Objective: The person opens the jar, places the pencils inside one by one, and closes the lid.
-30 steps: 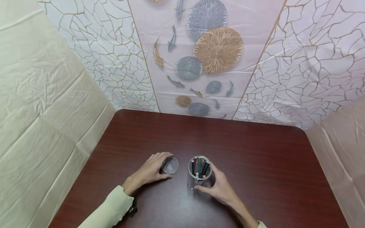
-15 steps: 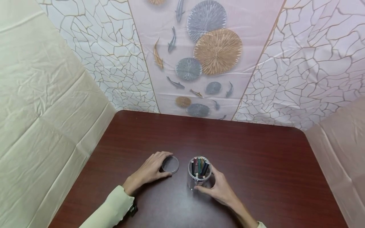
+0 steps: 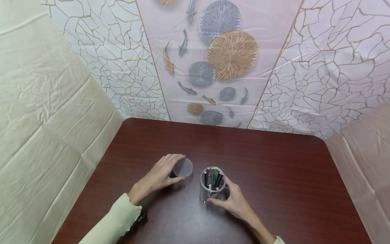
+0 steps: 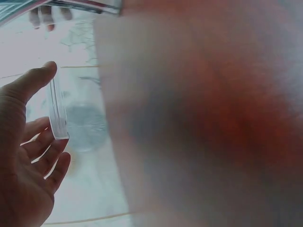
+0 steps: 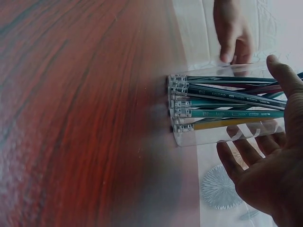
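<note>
My left hand (image 3: 159, 173) holds a clear round lid (image 3: 183, 168) at its edge, between thumb and fingers. Seen from the left wrist, the lid (image 4: 57, 109) is thin and sits off the table. My right hand (image 3: 236, 200) grips the side of a clear cylindrical container (image 3: 204, 196) standing upright on the table. Several pencils (image 3: 212, 178) stand in it, points up. From the right wrist, green, dark and yellow pencils (image 5: 232, 113) show through the wall, their metal-banded eraser ends at the base. The container's top lies uncovered, a short gap right of the lid.
The dark red-brown table (image 3: 274, 169) extends around both hands. A patterned cloth (image 3: 213, 67) hangs behind its far edge, and a pale cloth (image 3: 45, 118) hangs along the left side.
My left hand has lifted the lid and moved slightly farther from me; the lid lay lower, near the tabletop, before. My right hand and the container have stayed put.
</note>
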A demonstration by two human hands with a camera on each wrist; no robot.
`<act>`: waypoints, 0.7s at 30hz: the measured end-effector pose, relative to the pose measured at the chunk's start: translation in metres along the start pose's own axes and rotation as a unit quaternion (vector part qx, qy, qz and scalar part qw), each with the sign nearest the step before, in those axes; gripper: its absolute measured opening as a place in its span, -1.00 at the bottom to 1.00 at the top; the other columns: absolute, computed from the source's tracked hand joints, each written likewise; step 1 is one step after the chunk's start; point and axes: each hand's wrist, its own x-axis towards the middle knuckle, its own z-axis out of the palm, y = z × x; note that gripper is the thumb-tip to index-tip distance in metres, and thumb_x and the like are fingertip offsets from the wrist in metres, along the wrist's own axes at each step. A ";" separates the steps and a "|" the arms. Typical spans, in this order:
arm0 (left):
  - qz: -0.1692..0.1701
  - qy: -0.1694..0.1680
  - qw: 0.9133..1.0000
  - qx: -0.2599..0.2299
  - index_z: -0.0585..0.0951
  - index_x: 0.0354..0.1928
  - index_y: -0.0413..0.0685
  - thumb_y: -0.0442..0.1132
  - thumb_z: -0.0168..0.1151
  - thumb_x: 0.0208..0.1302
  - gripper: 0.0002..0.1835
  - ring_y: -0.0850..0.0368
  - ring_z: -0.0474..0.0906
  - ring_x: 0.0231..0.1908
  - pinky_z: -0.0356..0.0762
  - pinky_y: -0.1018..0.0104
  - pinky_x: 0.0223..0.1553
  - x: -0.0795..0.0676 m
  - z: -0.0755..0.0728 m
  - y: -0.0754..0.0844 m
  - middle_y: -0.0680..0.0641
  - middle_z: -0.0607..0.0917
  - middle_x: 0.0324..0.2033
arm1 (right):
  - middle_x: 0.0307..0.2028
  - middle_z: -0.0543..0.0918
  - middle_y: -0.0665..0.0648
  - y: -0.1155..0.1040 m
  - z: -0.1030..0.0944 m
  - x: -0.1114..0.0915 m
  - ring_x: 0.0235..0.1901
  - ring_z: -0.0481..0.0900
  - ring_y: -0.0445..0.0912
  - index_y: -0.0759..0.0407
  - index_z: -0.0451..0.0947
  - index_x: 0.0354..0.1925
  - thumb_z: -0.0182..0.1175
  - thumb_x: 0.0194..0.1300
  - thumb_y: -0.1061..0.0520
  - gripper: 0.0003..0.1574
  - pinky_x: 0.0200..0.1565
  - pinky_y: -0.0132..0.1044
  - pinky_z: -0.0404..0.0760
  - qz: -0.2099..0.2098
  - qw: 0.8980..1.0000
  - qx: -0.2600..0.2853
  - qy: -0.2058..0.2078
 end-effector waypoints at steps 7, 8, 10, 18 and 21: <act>0.037 0.027 0.999 0.015 0.49 0.45 -0.16 0.06 0.63 0.18 -0.12 -0.04 0.56 0.20 0.57 -0.03 0.17 0.014 -0.029 0.017 -0.12 0.61 0.30 | 0.12 0.76 0.06 0.000 0.000 -0.001 0.23 0.64 -0.05 0.13 0.48 0.44 0.72 0.04 -0.01 0.06 0.40 -0.33 0.39 -0.001 1.000 0.006 0.002; 0.041 0.029 0.999 0.016 0.49 0.45 -0.15 0.06 0.62 0.19 -0.13 -0.03 0.55 0.21 0.56 -0.03 0.18 0.016 -0.032 0.020 -0.11 0.60 0.31 | 0.12 0.76 0.06 0.000 0.000 -0.001 0.22 0.65 -0.05 0.13 0.48 0.44 0.72 0.04 -0.01 0.06 0.39 -0.34 0.39 -0.003 1.000 0.006 0.004; 0.051 0.034 0.998 0.013 0.49 0.46 -0.12 0.07 0.60 0.21 -0.14 -0.01 0.54 0.23 0.54 -0.01 0.19 0.020 -0.038 0.025 -0.08 0.59 0.33 | 0.11 0.77 0.07 0.001 0.000 0.000 0.20 0.66 -0.06 0.12 0.48 0.43 0.72 0.05 -0.01 0.06 0.38 -0.36 0.40 -0.009 1.000 0.007 0.006; 0.086 0.045 0.995 -0.014 0.47 0.48 -0.07 0.13 0.52 0.28 -0.17 0.05 0.50 0.26 0.51 0.03 0.22 0.031 -0.054 0.049 -0.01 0.56 0.38 | 0.10 0.77 0.04 0.002 0.001 0.000 0.15 0.68 -0.09 0.13 0.47 0.44 0.72 0.04 0.03 0.07 0.35 -0.38 0.44 -0.021 1.000 0.011 0.008; 0.092 0.046 0.995 -0.018 0.48 0.47 -0.07 0.11 0.54 0.26 -0.17 0.04 0.48 0.29 0.49 0.04 0.26 0.035 -0.058 0.056 0.00 0.55 0.38 | 0.08 0.78 0.03 0.002 0.001 -0.001 0.14 0.68 -0.10 0.12 0.46 0.45 0.72 0.05 0.03 0.06 0.34 -0.37 0.45 -0.021 1.000 0.012 0.007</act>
